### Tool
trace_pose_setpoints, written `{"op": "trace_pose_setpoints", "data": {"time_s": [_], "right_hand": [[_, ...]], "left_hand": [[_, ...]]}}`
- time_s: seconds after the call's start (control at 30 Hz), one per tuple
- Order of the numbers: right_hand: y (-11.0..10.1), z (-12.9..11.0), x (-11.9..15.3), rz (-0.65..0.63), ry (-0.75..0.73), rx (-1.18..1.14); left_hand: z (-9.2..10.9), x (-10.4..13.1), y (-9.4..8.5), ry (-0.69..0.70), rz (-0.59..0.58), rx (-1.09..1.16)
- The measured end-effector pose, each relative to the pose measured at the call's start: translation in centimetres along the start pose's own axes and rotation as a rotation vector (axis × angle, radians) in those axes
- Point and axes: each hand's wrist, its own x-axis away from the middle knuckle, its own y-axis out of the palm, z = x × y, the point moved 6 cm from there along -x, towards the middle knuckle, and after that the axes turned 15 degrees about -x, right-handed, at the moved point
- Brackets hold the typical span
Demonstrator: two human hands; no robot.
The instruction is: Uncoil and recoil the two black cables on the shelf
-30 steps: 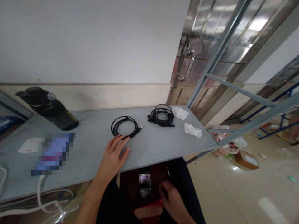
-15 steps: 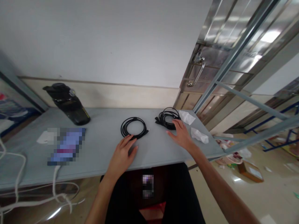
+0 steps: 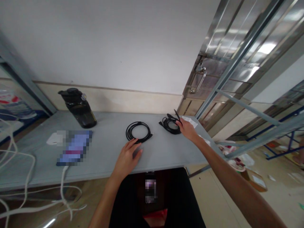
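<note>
Two coiled black cables lie on the grey table. My left hand [image 3: 128,155] rests at the near edge of the left coil [image 3: 138,132], its fingertips touching the loops and its thumb apart, holding nothing. At the right coil [image 3: 171,126], my right hand [image 3: 186,127] pinches a part of the black cable between thumb and fingers at the coil's right side. A short black piece sticks up from that pinch. White crumpled paper [image 3: 190,121] lies behind my right hand, and another piece is partly hidden by my right wrist.
A dark bottle [image 3: 82,109] stands at the back left of the table [image 3: 104,158]. In front of it lie a blurred phone [image 3: 77,147] with a white cable and a white item [image 3: 55,138]. Metal bed-frame bars [image 3: 249,104] run along the right side.
My right hand has closed on the right cable and lifted a part of it at the right side. My left hand stays at the left coil. The view has shifted slightly.
</note>
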Motion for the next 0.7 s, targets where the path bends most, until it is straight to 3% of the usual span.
{"op": "trace_pose_setpoints", "data": {"time_s": [0.23,0.37,0.47,0.57,0.7], "right_hand": [[-8.6,-3.9,-3.2,0.256,-0.039,-0.392],[-14.0,-8.2,-2.8,0.475,-0.178,-0.825],[-17.4,-12.2,-1.6,0.569,-0.294,-0.948],[-19.4,-15.8,0.1,0.608,-0.394,-0.995],[-19.6,-18.3,1.6,0.566,-0.432,-0.97]], "left_hand": [[-0.5,0.0,0.5,0.019,0.024,0.007],[-0.5,0.1,0.4,0.011,0.026,0.012],[-0.3,0.0,0.2,0.015,0.012,0.011],[0.2,0.0,0.0,0.032,-0.001,0.003],[0.6,0.1,-0.2,0.052,-0.006,-0.016]]}}
